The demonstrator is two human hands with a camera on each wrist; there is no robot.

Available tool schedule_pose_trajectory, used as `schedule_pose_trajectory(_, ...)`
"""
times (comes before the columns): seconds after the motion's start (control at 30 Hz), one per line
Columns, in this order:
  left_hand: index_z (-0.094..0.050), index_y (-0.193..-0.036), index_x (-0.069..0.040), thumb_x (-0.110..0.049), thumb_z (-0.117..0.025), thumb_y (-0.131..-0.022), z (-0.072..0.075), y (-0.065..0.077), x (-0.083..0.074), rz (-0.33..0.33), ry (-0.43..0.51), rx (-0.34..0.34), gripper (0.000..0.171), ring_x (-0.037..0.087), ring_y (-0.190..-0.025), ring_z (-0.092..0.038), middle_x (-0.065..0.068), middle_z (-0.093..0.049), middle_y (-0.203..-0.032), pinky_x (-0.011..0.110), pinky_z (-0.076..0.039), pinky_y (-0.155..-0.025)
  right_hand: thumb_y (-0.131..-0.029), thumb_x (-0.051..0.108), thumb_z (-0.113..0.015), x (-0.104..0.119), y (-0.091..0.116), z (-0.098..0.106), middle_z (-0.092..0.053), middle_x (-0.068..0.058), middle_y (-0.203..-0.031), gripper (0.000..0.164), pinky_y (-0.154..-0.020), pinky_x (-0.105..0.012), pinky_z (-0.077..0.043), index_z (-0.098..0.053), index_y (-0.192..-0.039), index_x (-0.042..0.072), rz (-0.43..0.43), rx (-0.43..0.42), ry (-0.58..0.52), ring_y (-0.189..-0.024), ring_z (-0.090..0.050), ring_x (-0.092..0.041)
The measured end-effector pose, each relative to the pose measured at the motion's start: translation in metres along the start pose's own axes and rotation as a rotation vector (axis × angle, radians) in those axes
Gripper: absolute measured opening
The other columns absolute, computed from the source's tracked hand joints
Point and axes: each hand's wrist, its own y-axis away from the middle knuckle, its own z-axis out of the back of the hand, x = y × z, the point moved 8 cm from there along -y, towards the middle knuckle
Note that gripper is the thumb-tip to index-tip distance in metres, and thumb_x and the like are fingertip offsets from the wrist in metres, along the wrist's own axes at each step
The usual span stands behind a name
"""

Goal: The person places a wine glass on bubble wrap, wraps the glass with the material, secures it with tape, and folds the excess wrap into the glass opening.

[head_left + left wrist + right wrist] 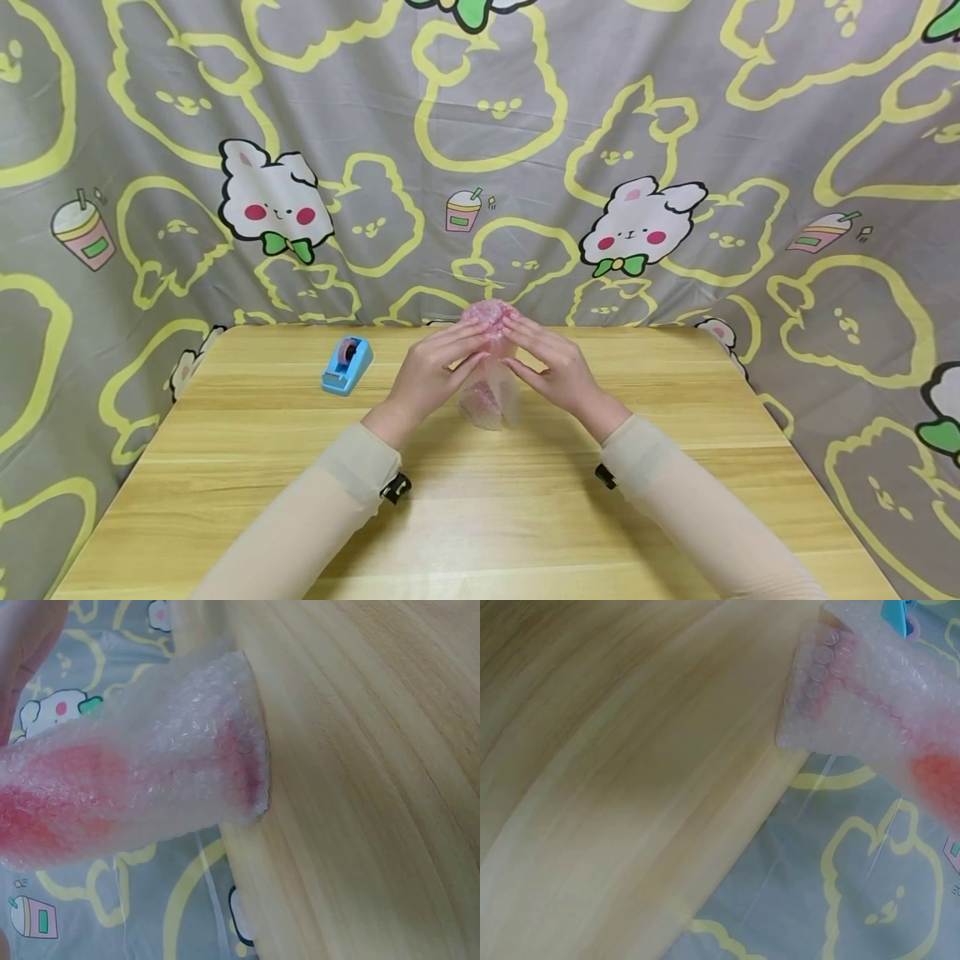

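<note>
A pinkish-red object wrapped in bubble wrap (486,402) stands upright on the table; its shape is blurred by the wrap. On its left side, my left hand (441,360) holds the upper part, thumb set lower than the fingers. The right hand (557,362) grips it from the opposite side, fingertips near the top. A loose flap of wrap hangs open toward me below the hands. From the left wrist, the wrapped base (202,750) shows resting on the wood, with part of the right hand (26,656) at the upper left. Rows of bubbles line the base (817,690) in the right wrist view.
A blue tape dispenser (347,367) with a roll of tape stands to the left of the hands. The wooden table (495,517) ends just behind the wrapped object, where a grey patterned cloth (360,100) hangs. Dark clips sit at both sleeve cuffs.
</note>
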Motion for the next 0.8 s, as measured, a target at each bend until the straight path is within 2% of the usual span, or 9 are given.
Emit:
schedule_pose_trajectory(0.43, -0.075, -0.112, -0.003, -0.009, -0.082, -0.083, 0.0018, -0.0013, 0.0050, 0.016, 0.008, 0.012, 0.031, 0.027, -0.119, -0.063, 0.012, -0.070, -0.121, 0.039, -0.048, -0.104, -0.088, 0.016, -0.079, -0.0051, 0.0005, -0.0001, -0.063, -0.019, -0.131, 0.042, -0.105, -0.042, -0.047, -0.067, -0.123, -0.005, -0.044, 0.030, -0.003, -0.124, -0.059, -0.035)
schedule_pose_trajectory(0.67, -0.072, -0.119, -0.003, -0.013, -0.080, -0.086, 0.0056, -0.0005, 0.0076, 0.042, -0.025, 0.047, 0.035, 0.026, -0.124, -0.060, 0.012, -0.068, -0.126, 0.036, -0.045, -0.107, -0.079, 0.006, -0.084, -0.0037, -0.0020, 0.0023, -0.062, -0.020, -0.132, 0.050, -0.104, -0.043, -0.047, -0.066, -0.125, -0.005, -0.010, 0.017, -0.006, -0.124, -0.059, -0.037)
schedule_pose_trajectory(0.73, -0.072, -0.120, -0.003, -0.014, -0.079, -0.087, 0.0066, 0.0001, 0.0078, 0.049, -0.033, 0.062, 0.036, 0.026, -0.125, -0.059, 0.011, -0.067, -0.127, 0.036, -0.044, -0.108, -0.082, 0.008, -0.082, -0.0037, -0.0019, 0.0039, -0.062, -0.020, -0.132, 0.049, -0.105, -0.043, -0.047, -0.066, -0.126, -0.005, -0.009, 0.018, -0.005, -0.124, -0.058, -0.036)
schedule_pose_trajectory(0.8, -0.071, -0.121, -0.004, -0.015, -0.079, -0.087, 0.0076, 0.0009, 0.0080, 0.053, -0.043, 0.077, 0.036, 0.025, -0.126, -0.058, 0.011, -0.067, -0.128, 0.036, -0.044, -0.109, -0.089, 0.016, -0.078, -0.0043, -0.0007, 0.0064, -0.063, -0.019, -0.132, 0.044, -0.105, -0.043, -0.047, -0.066, -0.126, -0.004, -0.017, 0.020, 0.006, -0.125, -0.058, -0.035)
